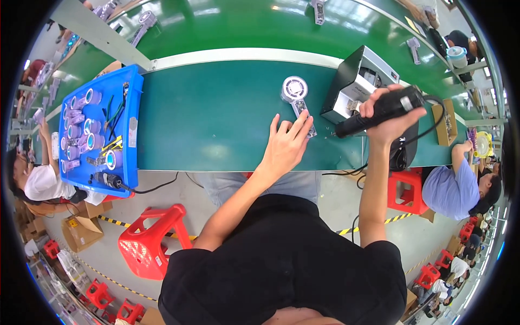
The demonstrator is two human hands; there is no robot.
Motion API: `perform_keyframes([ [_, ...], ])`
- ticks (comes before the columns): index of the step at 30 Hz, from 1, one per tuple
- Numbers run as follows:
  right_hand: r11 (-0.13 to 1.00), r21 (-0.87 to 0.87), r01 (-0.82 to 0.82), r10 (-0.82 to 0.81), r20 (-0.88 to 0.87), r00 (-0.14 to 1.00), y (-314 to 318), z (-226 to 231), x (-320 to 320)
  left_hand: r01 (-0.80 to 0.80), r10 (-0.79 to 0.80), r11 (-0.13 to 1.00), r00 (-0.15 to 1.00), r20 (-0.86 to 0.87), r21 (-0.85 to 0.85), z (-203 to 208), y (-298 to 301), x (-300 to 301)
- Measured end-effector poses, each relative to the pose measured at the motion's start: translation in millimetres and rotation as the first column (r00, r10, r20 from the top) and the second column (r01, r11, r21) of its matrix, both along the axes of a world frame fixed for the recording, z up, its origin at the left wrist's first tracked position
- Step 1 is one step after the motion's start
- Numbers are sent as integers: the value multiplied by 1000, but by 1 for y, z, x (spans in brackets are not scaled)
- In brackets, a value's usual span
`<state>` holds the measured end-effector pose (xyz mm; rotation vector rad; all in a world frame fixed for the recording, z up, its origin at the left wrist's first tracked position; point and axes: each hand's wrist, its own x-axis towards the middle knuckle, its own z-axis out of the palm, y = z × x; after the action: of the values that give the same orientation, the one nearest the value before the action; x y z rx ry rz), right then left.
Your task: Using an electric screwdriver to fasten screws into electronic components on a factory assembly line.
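A pale lilac handheld fan (295, 88) lies on the green table, its round head pointing away from me. Its handle seems uncased, with inner parts showing. My left hand (284, 146) rests its fingertips on the lower handle, holding it against the tabletop. In my right hand (389, 130) is a black electric screwdriver (398, 104), held nearly level with its narrow end toward the left, apart from the fan. A cable curves from its back end. Just beyond it stands a black and white screw feeder (357, 84), partly hidden by my right hand.
At the left, a blue tray (134, 114) carries several fan parts, tools and another corded black tool (105, 180). A small cardboard box (445, 122) of small parts sits at the right. Beyond a white rail (244, 54) runs a green conveyor with more fans. Co-workers sit on both sides.
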<state>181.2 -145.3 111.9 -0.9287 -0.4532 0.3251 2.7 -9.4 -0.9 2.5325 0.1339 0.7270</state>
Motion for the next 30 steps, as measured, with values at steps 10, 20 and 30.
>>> perform_keyframes([
  [10,998,59,-19,9,157,988,27,-10,-43,0,-1,1000,1000,-13,-15,2,1,-2],
  [20,1000,16,-5,-1,330,944,34,-13,-67,-8,8,1000,1000,-30,2,3,0,-2],
  [30,991,23,-129,105,452,886,35,-35,-84,-20,20,1000,1000,-9,-12,-3,1,0],
])
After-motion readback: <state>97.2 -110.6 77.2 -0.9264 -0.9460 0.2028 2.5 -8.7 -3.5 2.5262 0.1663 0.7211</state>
